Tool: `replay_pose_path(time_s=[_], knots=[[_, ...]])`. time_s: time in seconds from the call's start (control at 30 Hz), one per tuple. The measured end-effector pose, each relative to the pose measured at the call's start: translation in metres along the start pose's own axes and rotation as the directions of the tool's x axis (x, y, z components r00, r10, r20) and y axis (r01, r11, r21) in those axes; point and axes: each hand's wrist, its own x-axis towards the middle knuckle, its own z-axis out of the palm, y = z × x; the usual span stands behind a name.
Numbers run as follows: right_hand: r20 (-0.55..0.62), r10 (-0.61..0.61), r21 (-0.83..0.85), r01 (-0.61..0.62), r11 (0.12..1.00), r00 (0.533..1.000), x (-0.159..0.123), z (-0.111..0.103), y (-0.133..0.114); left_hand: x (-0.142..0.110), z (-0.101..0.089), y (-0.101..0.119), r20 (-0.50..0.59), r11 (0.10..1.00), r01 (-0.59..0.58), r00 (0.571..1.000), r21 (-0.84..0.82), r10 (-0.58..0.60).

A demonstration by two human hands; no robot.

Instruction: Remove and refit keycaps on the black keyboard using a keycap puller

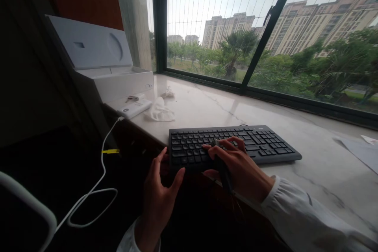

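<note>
The black keyboard (pixel 256 140) is set on the marble sill (pixel 201 104), toward four o'clock from the centre of the view, with its seven-o'clock corner projected past the sill's edge. By that corner the left hand (pixel 159 189) is held with fingers spread and thumb at the near edge; whether the corner is actually gripped cannot be told. A dark-handled tool (pixel 225 177) is gripped in the right hand (pixel 242 169), its tip brought to the keys. If the overhanging corner were pressed too hard or left unsupported, the keyboard could be tipped or slid off the sill. Keycaps could be caught or scratched if the tip were forced sideways. At nine o'clock, the white power bank (pixel 134 109) could be dragged off if its hanging cable (pixel 104 165) were snagged.
</note>
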Motion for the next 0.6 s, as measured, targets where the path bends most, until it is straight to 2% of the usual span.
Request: replay_pose_path(time_s=[0.17, 0.3, 0.4, 0.5, 0.6], knots=[[0.015, -0.006, 0.040, 0.006, 0.999, 1.000, 0.002, 0.001, -0.001, 0.000, 0.002, -0.008, 0.052, 0.999, 0.031, 0.998, -0.036, -0.029], [0.032, -0.006, 0.055, 0.004, 0.998, 0.999, 0.004, 0.000, -0.002, 0.001, 0.002, -0.012, 0.052, 0.998, 0.052, 0.997, -0.028, -0.051], [0.005, 0.001, 0.072, -0.001, 0.997, 1.000, 0.004, 0.000, 0.000, 0.001, 0.002, -0.012, 0.081, 0.990, 0.118, 0.990, -0.079, -0.111], [-0.085, 0.035, 0.057, -0.030, 0.998, 0.996, 0.002, 0.000, 0.005, 0.000, 0.004, -0.009, 0.125, 0.959, 0.214, 0.973, -0.185, -0.193], [-0.242, 0.115, -0.017, -0.123, 0.992, 0.963, 0.000, 0.000, 0.014, -0.001, 0.008, -0.006, 0.148, 0.901, 0.325, 0.944, -0.287, -0.294]])
